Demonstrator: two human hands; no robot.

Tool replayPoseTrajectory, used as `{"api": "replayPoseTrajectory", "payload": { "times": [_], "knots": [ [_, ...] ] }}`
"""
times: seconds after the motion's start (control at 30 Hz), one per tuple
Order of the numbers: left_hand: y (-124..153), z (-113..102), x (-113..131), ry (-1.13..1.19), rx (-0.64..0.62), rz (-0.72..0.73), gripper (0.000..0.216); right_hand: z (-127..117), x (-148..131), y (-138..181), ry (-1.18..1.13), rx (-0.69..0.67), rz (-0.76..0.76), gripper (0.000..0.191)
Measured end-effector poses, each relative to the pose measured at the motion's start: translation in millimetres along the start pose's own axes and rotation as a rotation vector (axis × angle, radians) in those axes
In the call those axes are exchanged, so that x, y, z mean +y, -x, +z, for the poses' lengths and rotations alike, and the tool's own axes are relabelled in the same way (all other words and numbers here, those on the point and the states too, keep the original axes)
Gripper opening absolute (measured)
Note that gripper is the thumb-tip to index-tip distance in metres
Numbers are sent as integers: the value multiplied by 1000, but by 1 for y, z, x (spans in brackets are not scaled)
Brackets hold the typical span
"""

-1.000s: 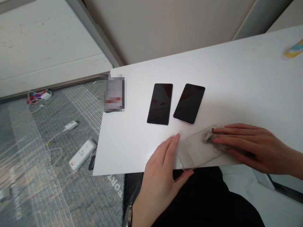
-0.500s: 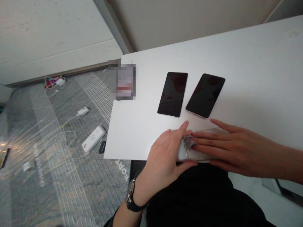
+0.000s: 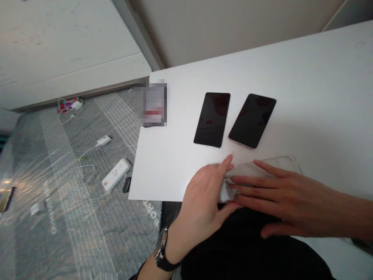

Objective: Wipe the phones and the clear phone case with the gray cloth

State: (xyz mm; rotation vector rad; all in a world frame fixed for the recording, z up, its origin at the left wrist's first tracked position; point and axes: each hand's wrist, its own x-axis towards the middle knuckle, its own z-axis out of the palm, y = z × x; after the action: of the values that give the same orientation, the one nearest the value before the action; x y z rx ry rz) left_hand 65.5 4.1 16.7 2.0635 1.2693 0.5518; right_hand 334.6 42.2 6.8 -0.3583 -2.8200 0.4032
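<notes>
A clear phone case (image 3: 279,163) lies at the near edge of the white table (image 3: 305,89). My left hand (image 3: 204,202) grips its left end, thumb under the edge and fingers on top. Over the case my right hand (image 3: 274,194) lies flat with fingers stretched out, pressing a small greyish cloth (image 3: 225,190) against it near the left end. Two black phones, the left phone (image 3: 212,119) and the right phone (image 3: 252,120), lie face up side by side just beyond the case.
A blurred card-like item (image 3: 151,103) sits at the table's left edge. On the grey mat floor lie a white power bank (image 3: 115,179), a white charger with cable (image 3: 102,140) and a bundle of cables (image 3: 70,105). A wall runs behind.
My right hand slid leftward along the case, from its right part to its left end by my left hand, uncovering the right end. The view shifted slightly.
</notes>
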Motion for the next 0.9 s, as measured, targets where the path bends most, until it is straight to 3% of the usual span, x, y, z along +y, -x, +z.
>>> {"api": "replayPoseTrajectory", "payload": {
  "times": [0.1, 0.23, 0.33, 0.4, 0.5, 0.6, 0.67, 0.73, 0.9],
  "knots": [
    [2, 1, -4, 18, 23, 17, 97, -7, 14, 5, 114, 30, 20, 62],
    [2, 4, -7, 19, 48, 30, 102, -26, 18, 60, 324, -11, 79, 52],
    [0, 5, -6, 13, 55, 27, 101, -33, 9, 90, 286, -44, 155, 50],
    [-1, 4, -6, 17, 50, 31, 101, -32, 0, 86, 225, -42, 130, 50],
    [-2, 1, -4, 13, 37, 41, 100, -20, -6, 47, 143, -18, 36, 47],
    [-2, 0, -4, -6, 17, 58, 97, -9, 2, 7, 103, 2, -31, 51],
    [-1, 0, -4, -29, 12, 63, 95, -6, 11, 0, 153, 5, -57, 55],
    [1, 1, -4, -51, 16, 58, 95, -8, 17, 13, 225, 12, -29, 57],
    [0, 2, -4, -95, 29, 60, 91, -26, 13, 79, 274, 40, 106, 49]
  ]
}}
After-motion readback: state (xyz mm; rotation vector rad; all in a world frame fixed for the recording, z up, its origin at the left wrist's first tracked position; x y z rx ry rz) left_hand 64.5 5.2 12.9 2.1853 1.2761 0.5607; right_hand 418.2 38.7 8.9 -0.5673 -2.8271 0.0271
